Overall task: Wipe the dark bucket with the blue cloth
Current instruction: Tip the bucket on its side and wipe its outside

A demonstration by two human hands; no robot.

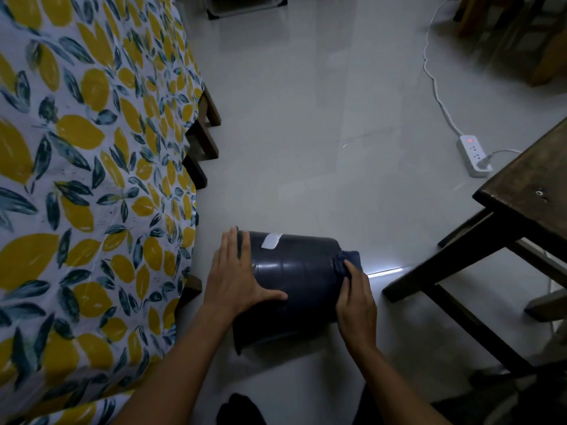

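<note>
Bucket: the dark bucket [294,283] lies on its side, low and central over the pale floor [306,133]; I judge it light, stiff, slick plastic that could roll.
Left hand: my left hand [236,280] lies flat and spread on its wall, steadying it.
Right hand: my right hand [356,305] pinches the blue cloth [346,262] against the bucket's right end.
Hold: I'd keep bracing the wall.
Room: draped table [92,179] just left, wooden table [527,194] and power strip [474,156] right; open floor ahead.

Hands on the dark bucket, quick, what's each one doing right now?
Left hand: open, palm flat against the dark plastic bucket lying on its side.
Right hand: closed on the crumpled blue cloth, pressing it to the bucket's end.
</note>
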